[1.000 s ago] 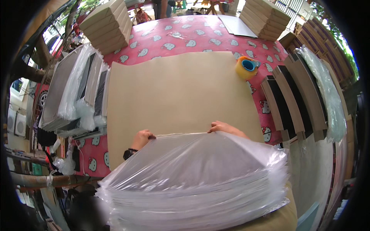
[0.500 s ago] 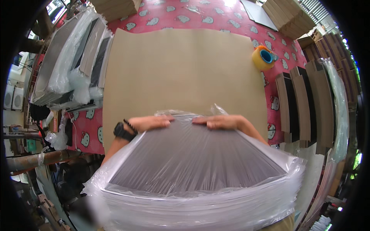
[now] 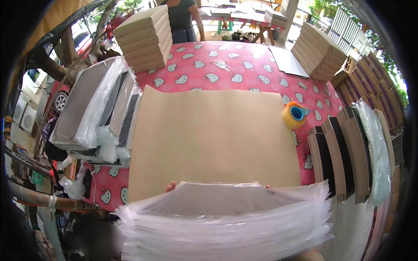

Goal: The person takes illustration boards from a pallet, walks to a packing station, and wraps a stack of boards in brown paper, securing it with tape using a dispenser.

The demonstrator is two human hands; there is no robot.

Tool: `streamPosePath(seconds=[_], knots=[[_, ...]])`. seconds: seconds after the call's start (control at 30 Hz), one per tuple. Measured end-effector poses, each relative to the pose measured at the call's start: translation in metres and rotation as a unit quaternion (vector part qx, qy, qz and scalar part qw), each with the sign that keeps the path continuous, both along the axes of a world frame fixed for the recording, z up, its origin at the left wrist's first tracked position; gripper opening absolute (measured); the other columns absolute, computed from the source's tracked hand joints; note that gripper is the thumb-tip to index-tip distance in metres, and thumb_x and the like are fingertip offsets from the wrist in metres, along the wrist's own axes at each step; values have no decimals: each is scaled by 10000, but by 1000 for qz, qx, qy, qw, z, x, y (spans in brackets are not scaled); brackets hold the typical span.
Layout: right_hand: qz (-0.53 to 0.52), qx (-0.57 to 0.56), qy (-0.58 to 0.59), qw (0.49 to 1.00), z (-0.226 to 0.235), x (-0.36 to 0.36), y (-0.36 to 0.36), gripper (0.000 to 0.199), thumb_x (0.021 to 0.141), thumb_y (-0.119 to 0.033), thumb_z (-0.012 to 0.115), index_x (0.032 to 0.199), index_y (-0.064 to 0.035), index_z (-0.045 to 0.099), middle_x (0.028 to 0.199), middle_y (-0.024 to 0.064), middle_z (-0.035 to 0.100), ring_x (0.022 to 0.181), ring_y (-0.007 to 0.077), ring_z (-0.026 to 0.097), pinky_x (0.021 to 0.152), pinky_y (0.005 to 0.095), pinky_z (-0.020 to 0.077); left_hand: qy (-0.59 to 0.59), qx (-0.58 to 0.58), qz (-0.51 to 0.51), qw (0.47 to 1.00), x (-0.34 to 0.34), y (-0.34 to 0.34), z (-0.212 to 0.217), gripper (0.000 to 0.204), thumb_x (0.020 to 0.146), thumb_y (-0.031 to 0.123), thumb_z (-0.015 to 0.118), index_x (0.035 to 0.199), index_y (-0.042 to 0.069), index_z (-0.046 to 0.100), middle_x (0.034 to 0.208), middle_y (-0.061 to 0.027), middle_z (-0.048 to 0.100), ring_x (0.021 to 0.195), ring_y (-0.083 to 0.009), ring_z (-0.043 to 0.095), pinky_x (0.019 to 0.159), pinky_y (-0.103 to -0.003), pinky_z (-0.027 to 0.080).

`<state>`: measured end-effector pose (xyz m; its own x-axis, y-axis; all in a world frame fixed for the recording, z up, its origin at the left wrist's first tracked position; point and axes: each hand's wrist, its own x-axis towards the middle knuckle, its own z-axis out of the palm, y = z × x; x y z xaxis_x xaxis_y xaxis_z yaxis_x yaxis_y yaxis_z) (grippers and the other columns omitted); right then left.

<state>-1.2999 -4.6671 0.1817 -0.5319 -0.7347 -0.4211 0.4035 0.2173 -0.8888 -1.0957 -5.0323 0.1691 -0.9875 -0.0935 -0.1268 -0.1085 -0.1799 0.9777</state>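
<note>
A thick stack of flat grey panels (image 3: 217, 194) in clear plastic wrap is right in front of me, low in the view. Its layered plastic edges face me. Fingers of my left hand (image 3: 170, 186) show at the stack's far left corner, curled against the edge. Only a fingertip of my right hand (image 3: 267, 186) peeks out at the far right corner. The rest of both hands and my wrists is hidden behind the stack and its wrap. Beyond the stack lies a large sheet of brown paper (image 3: 213, 135), flat on the table.
The table has a pink patterned cover (image 3: 226, 69). An orange and yellow tape roll (image 3: 294, 116) sits by the paper's right edge. Wrapped panels (image 3: 82, 104) line the left; brown and black boards (image 3: 344, 152) line the right. Carton stacks (image 3: 146, 39) stand at the back, near another person (image 3: 182, 21).
My hands lay flat on top of the stack's far end; now mostly fingertips show at its far corners. The view has tilted up, bringing the person and back tables into sight.
</note>
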Motion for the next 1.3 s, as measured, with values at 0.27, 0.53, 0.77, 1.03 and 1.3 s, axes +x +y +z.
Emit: streamPosePath(seconds=[0.27,0.53,0.77,1.03,1.3], knots=[[10,139,120,983,-63,-6,3,648,731,-308,677,1239,-3,415,1290,176,400,1178,295,397,978,381,294,-77,-146,90,982,-102,26,-20,806,697,264,684,1339,74,234,1387,-145,198,1286,-280,155,1032,-404,170],[59,132,160,976,-70,6,5,650,732,-309,677,1236,4,411,1283,180,405,1172,299,398,978,382,295,-98,-179,166,965,-152,30,-39,772,682,250,700,1307,60,288,1348,-152,265,1252,-284,221,1013,-400,207],[40,151,154,976,-75,21,-5,653,732,-310,677,1234,9,408,1276,185,408,1167,302,400,978,383,295,-124,-200,138,962,-147,35,-52,743,668,238,714,1279,48,336,1313,-158,324,1222,-288,280,997,-396,239],[49,165,158,972,-80,31,-1,655,733,-311,677,1232,16,405,1269,189,412,1162,306,402,977,384,296,-166,-235,133,949,-123,36,-63,711,652,224,730,1247,34,390,1273,-164,392,1189,-292,347,978,-392,275],[46,211,345,913,-64,8,-36,658,734,-312,677,1229,22,402,1262,194,416,1156,310,404,977,385,296,-122,-264,128,948,-34,46,-94,680,636,210,746,1215,20,445,1234,-170,460,1155,-296,413,958,-387,311]])
